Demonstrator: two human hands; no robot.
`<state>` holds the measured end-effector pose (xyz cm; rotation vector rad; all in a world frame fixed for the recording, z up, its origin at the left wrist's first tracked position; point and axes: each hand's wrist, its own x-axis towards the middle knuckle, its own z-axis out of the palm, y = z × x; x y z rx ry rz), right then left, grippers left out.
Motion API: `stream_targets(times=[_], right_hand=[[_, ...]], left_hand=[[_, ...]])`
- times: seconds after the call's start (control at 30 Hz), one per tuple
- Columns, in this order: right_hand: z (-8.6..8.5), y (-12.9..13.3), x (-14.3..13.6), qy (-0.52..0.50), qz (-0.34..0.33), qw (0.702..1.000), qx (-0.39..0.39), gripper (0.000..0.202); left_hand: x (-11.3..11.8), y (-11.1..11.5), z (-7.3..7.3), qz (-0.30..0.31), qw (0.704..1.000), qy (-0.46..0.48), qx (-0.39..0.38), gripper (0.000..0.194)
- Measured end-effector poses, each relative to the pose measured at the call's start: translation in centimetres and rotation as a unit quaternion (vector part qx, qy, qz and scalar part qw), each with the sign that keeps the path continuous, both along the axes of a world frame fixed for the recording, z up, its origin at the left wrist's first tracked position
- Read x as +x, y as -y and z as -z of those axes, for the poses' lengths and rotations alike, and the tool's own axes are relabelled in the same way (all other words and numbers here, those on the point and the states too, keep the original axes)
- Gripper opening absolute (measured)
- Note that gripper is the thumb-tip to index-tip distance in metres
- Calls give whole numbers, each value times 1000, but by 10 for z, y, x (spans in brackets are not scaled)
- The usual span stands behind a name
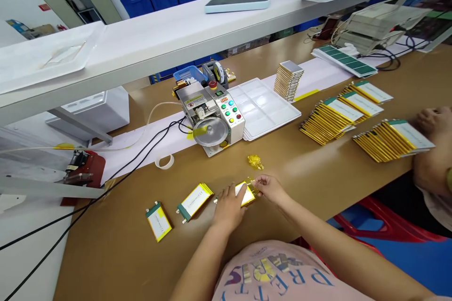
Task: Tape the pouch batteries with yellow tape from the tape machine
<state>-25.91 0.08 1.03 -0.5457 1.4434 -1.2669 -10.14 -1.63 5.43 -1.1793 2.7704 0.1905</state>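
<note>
A flat pouch cell (247, 194) with a white label and yellow edges lies on the brown table. My left hand (229, 207) presses on it from the left, fingers over its label. At its right end, my right hand (269, 187) pinches something too small to make out, beside a bit of yellow film. Just behind sits a small crumpled heap of yellow film (255, 162). To the left are a small stack of similar cells (195, 202) and a single cell (158, 222) with a green end and metal tabs.
A machine (231, 115) with buttons and a round disc stands behind, near a tape ring (164, 162) and white tray (264, 106). Cell stacks (326, 120) lie right, by another person's arm (432, 150). A shelf (151, 40) crosses above; black cables (130, 169) run left.
</note>
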Motion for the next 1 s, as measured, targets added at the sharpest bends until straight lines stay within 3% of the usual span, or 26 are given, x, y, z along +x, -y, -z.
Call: stream_targets(times=[0.27,0.4,0.5,0.6,0.67,0.73,0.77,0.8,0.83,0.9,0.93,1.0], right_hand=[[15,-2,6,-62,-6,998,24,25],[7,-4,-1,-141,-19,988,52,21],[-15,-3,-3,-318,7,945,73,33],[-37,4,4,-455,18,890,31,43],[-47,9,10,-390,10,920,-28,42],[-55,12,14,-189,-63,978,-67,44],[-59,12,15,-50,-128,987,-80,48],[-64,12,17,91,-195,972,-90,52],[-69,11,20,214,-249,939,-99,55],[-76,10,26,362,-291,878,-113,56],[-77,11,30,386,-270,875,-111,53],[-73,16,37,354,-163,917,-84,43]], left_hand=[[2,0,5,3,1000,6,2,60],[3,2,8,7,1000,6,-7,56],[1,0,6,17,1000,7,-20,55],[-3,-9,-2,50,997,-11,-64,49],[-6,-19,-9,67,991,-40,-106,44],[-6,-30,-15,72,984,-75,-142,43],[-4,-35,-18,73,980,-94,-156,43],[-2,-40,-21,74,976,-113,-169,43],[2,-44,-23,76,972,-131,-179,43],[11,-47,-28,77,967,-158,-186,43],[17,-46,-31,72,968,-164,-178,43],[33,-36,-35,33,976,-160,-142,44]])
